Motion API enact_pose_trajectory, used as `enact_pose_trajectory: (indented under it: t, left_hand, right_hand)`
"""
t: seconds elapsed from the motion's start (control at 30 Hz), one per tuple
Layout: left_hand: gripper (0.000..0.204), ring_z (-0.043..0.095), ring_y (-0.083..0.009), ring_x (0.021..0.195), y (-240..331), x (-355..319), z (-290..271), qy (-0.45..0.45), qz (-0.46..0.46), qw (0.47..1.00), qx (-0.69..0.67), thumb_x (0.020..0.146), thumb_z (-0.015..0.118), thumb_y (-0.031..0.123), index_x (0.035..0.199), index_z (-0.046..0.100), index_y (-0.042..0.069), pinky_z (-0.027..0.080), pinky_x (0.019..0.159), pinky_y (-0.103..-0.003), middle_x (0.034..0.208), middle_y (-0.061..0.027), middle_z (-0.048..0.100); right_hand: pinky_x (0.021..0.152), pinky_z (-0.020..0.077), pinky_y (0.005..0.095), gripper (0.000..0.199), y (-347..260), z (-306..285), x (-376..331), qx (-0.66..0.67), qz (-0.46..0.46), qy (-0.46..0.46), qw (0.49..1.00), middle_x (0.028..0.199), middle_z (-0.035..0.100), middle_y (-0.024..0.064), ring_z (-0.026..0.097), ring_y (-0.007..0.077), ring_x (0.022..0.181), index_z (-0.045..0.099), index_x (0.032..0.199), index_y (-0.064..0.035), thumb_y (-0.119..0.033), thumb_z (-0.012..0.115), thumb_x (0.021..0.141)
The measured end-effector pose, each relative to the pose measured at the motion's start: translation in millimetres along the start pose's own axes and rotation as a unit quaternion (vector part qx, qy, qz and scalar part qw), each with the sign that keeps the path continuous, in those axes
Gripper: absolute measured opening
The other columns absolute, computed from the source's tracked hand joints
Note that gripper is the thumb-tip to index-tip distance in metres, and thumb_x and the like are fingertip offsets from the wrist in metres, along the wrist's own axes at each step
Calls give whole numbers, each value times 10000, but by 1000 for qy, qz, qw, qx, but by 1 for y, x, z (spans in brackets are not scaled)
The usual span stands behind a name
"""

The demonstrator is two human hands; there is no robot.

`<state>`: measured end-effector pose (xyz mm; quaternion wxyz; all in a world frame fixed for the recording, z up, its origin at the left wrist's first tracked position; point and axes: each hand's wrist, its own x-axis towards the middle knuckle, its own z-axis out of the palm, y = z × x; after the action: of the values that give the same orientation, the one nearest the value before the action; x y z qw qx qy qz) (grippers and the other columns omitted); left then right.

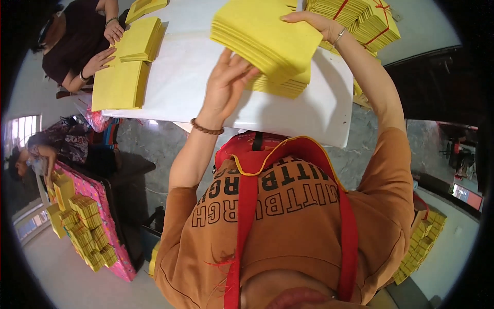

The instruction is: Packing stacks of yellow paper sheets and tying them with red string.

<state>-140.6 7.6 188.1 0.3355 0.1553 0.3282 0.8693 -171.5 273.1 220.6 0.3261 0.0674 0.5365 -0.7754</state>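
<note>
Yellow paper stack (267, 44) on white counter (180, 77), gripped at both ends: left hand (224, 85) fingers clasping near edge, right hand (314, 23) fingers curled over far corner. Beyond stack, tied yellow bundles (365, 20); left of stack, another person's hands (105, 46) on more yellow sheets (126, 67)

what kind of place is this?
Likely a small paper-folding workshop. Both hands, left hand and right hand, hold a yellow paper stack over a white table; tied bundles and a co-worker sit nearby.
</note>
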Motion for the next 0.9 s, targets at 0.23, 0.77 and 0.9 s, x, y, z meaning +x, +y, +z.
enact_pose_trajectory:
  t: [0.23,0.77,0.9]
  left_hand:
    - [592,496,-166,1019,-27,-11,48,-4,68,996,65,832,452,-29,1359,196,53,409,882,-314,1249,-106,404]
    - [633,416,-183,1135,-119,12,55,104,98,990,1,766,484,-40,1319,196,71,379,906,-297,1241,-76,390]
    - [595,434,-186,1114,-128,11,43,123,97,987,-29,768,466,-43,1301,220,53,388,894,-295,1219,-93,406]
  right_hand:
    - [869,471,346,499,48,-49,-11,162,-70,-160,971,1117,564,155,581,234,984,445,1210,25,-280,537,827]
    - [777,508,275,396,24,-97,14,-81,129,-42,988,1055,597,119,606,164,913,509,1134,27,-239,541,842]
    - [766,512,267,396,26,-93,24,-49,178,-45,982,1052,597,112,609,157,901,512,1130,26,-244,547,842]
